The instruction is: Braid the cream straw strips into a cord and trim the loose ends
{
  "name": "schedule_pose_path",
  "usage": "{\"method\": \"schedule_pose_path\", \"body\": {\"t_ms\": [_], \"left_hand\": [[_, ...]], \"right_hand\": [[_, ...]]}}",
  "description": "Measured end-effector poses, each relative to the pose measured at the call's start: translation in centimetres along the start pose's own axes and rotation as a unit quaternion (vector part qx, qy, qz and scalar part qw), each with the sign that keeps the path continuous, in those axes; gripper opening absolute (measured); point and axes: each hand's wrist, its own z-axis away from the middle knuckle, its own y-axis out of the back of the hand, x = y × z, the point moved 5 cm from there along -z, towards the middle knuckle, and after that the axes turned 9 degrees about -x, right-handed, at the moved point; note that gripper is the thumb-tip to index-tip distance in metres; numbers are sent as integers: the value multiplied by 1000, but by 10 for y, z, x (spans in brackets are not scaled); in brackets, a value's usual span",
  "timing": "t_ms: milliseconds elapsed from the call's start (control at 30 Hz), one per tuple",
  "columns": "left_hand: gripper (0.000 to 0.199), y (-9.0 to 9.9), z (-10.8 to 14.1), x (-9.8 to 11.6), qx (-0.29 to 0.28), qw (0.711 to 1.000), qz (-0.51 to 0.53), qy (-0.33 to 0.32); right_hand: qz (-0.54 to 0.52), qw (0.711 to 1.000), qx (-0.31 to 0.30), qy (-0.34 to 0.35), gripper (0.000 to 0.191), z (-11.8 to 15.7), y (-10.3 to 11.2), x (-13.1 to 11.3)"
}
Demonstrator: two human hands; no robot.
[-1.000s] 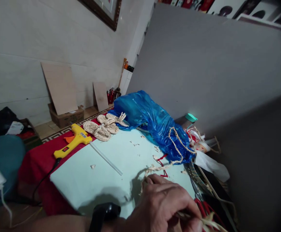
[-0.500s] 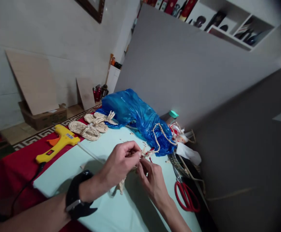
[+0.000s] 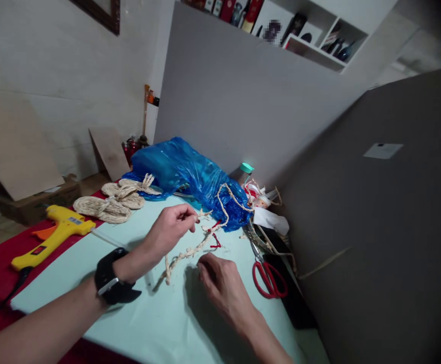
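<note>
My left hand [image 3: 177, 223] is closed in a pinch above the pale green mat [image 3: 144, 318]. A pale straw strand [image 3: 205, 214] shows right at its fingertips. Below lies a knotted, twisted straw cord [image 3: 188, 251], whose thinner end loops up over the blue plastic bag. A short red string [image 3: 215, 242] lies beside the cord. My right hand [image 3: 222, 280] is nearer to me, apart from the cord, with its fingers curled in; whatever is between them, if anything, is hidden.
A yellow glue gun [image 3: 53, 235] lies left on the red cloth [image 3: 0, 268]. Bundled straw coils [image 3: 104, 208] lie behind it. The blue plastic bag [image 3: 182, 164] fills the back. Red-handled scissors [image 3: 269, 278] lie right. Grey panels [image 3: 243, 101] rise behind and to the right.
My hands have come apart, the left moving up and left, the right staying lower. The straw cord they worked on now lies on the mat. The camera view has shifted right.
</note>
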Motion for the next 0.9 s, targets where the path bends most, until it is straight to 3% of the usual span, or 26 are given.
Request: {"method": "schedule_pose_path", "body": {"t_ms": [267, 500, 733, 900], "left_hand": [[26, -3, -63, -31, -65, 973, -219, 25], [32, -13, -103, -52, -99, 944, -312, 37], [32, -18, -117, -60, -123, 939, -316, 52], [34, -25, -105, -64, -122, 952, -272, 76]], "right_hand": [[24, 1000, -3, 10, 18, 3, 3, 7], [46, 999, 5, 25, 15, 7, 14, 19], [22, 999, 26, 21, 17, 8, 14, 41], [-4, 999, 17, 31, 22, 9, 5, 50]]}}
